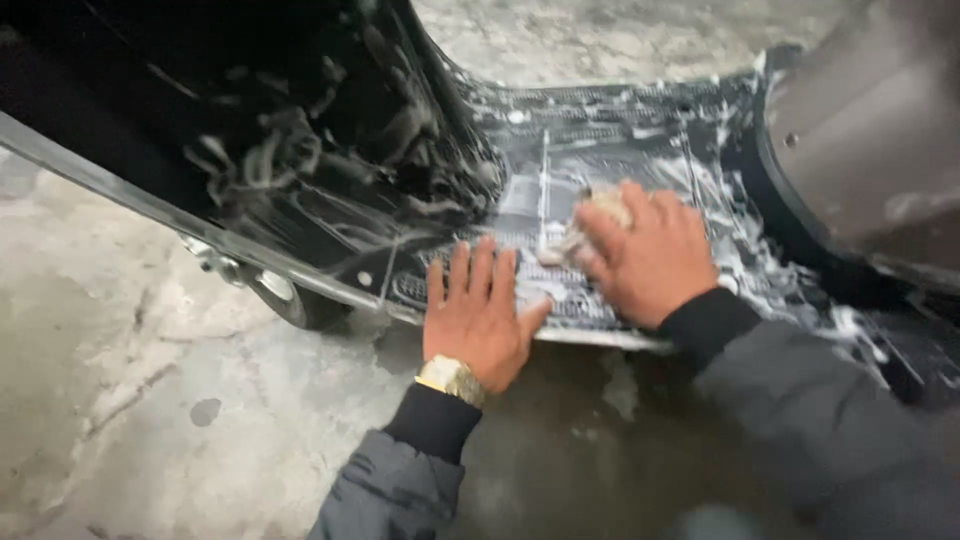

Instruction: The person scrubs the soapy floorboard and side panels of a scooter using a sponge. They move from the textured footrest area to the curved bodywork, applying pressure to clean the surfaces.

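Note:
My right hand (652,258) presses a pale soapy sponge (592,222) onto the ribbed black footboard (600,150) of a scooter, which is streaked with white foam. Only part of the sponge shows past my fingers. My left hand (478,318) lies flat, fingers spread, on the footboard's near edge, holding nothing. A gold watch (450,379) sits on that wrist. Both arms wear dark grey sleeves.
The scooter's black front panel (300,140), covered in foam swirls, rises at the left. A grey-brown body panel (870,140) stands at the right. A metal stand (270,285) hangs below the frame. Wet, stained concrete floor (150,400) lies underneath.

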